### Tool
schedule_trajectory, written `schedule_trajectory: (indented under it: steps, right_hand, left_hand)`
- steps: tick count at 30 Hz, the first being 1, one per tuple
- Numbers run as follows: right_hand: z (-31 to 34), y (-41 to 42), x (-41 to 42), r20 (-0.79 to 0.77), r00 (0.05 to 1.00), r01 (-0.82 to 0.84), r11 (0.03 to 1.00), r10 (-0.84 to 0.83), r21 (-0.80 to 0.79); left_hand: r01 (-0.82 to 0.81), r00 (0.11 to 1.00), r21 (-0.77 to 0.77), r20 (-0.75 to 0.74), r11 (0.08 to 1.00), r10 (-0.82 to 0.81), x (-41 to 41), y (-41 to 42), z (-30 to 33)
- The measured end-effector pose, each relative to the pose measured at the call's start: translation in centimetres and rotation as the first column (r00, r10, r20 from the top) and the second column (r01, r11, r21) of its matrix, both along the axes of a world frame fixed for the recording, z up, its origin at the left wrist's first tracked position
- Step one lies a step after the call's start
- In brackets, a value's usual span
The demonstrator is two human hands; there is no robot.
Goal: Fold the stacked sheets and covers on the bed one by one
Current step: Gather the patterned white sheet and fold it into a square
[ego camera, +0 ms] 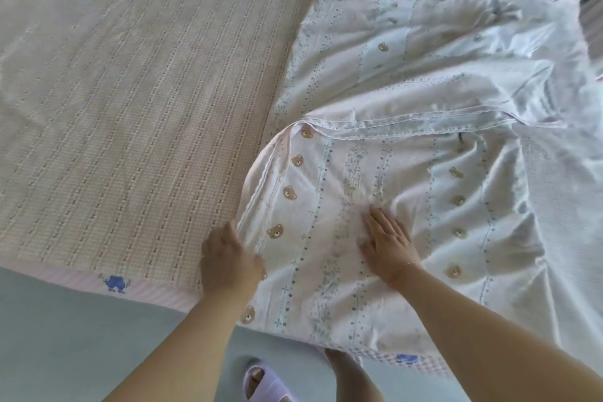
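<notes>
The cover is white with pale blue floral stripes and rows of tan bear faces. The bed sheet is pinkish-beige gingham. The slipper is lilac, the floor pale grey-green.

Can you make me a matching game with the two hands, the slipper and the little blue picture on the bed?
Things:
1. left hand
2. right hand
3. slipper
4. blue picture

Places or states:
A. on the floor
B. lies flat on the bear-print cover
C. on the bed's striped edge
D. grips the cover's edge

Pairs: 1-D, 2-B, 3-A, 4-C
</notes>
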State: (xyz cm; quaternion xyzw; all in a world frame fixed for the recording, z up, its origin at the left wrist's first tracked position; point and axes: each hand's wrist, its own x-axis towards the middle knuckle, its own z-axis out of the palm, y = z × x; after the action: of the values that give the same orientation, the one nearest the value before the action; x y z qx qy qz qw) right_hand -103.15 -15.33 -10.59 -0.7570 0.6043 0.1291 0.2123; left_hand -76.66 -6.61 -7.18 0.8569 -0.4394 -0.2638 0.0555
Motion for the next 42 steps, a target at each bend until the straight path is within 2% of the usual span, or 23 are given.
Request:
schedule_trajectory:
  steps: [2, 3, 7, 10, 12, 14, 17, 19, 24, 29, 32, 37, 39, 42]
  right_hand:
    - [0.5, 0.1, -2.4, -0.065, 0.996, 0.054, 0.999, -0.054, -0.001]
    - [0.8, 0.0, -3.2, -0.084, 0.994, 0.071, 0.997, -0.071, 0.005]
    - [2.3, 0.6, -6.0, -0.037, 0.988, 0.152, 0.988, -0.152, 0.006]
    - [3.0, 1.7, -10.4, -0.025, 0.954, 0.296, 0.953, -0.298, -0.071]
    - [3.4, 2.6, -14.0, -0.04, 0.861, 0.495, 0.854, -0.506, -0.16]
    - [3.7, 3.7, -17.8, -0.065, 0.695, 0.693, 0.692, -0.716, -0.2]
    - [3.8, 4.6, -21.1, 0.0, 0.459, 0.886, 0.457, -0.889, -0.08]
    - [3.6, 4.6, -21.7, 0.032, 0.395, 0.918, 0.396, -0.918, 0.02]
    - [3.2, 4.7, -22.9, -0.024, 0.431, 0.896, 0.425, -0.902, 0.127]
    - [4.4, 4.9, -24.1, -0.058, 0.581, 0.811, 0.572, -0.812, 0.119]
    - [5.0, 7.1, -25.2, -0.148, 0.651, 0.759, 0.629, -0.745, 0.17]
    - [4.1, 12.4, -26.0, -0.224, 0.67, 0.742, 0.629, -0.708, 0.232]
    - [3.7, 13.6, -26.1, -0.242, 0.667, 0.744, 0.623, -0.704, 0.241]
    - [3.7, 17.5, -27.2, -0.351, 0.664, 0.748, 0.596, -0.66, 0.293]
  left_hand:
    - [0.228, 0.969, -0.039, 0.103, 0.973, -0.224, -1.6, -0.7, 0.6]
    - [0.329, 0.941, -0.031, 0.095, 0.944, -0.325, -2.5, -1.1, 0.8]
    - [0.648, 0.761, 0.034, -0.067, 0.761, -0.645, -7.2, -3.2, 1.5]
    - [0.747, 0.665, 0.079, -0.103, 0.661, -0.739, -9.5, -4.1, 1.3]
    - [0.736, 0.676, 0.148, -0.099, 0.661, -0.73, -9.6, -4.5, 0.7]
    - [0.729, 0.676, 0.211, -0.073, 0.651, -0.734, -9.8, -5.1, 0.1]
    - [0.728, 0.67, 0.245, -0.055, 0.64, -0.741, -10.6, -6.1, -0.1]
    - [0.746, 0.65, 0.244, -0.063, 0.62, -0.757, -11.7, -7.0, 0.0]
    - [0.81, 0.562, 0.243, -0.065, 0.533, -0.824, -14.8, -9.5, -0.2]
    - [0.862, 0.479, 0.236, -0.092, 0.449, -0.873, -18.9, -10.9, 0.5]
    - [0.875, 0.449, 0.262, -0.128, 0.407, -0.884, -20.9, -10.9, 0.2]
    - [0.841, 0.473, 0.377, -0.161, 0.389, -0.867, -21.1, -10.5, -0.6]
    - [0.821, 0.501, 0.401, -0.163, 0.407, -0.85, -20.4, -10.4, -0.5]
    - [0.774, 0.569, 0.434, -0.157, 0.461, -0.807, -18.5, -10.4, -0.4]
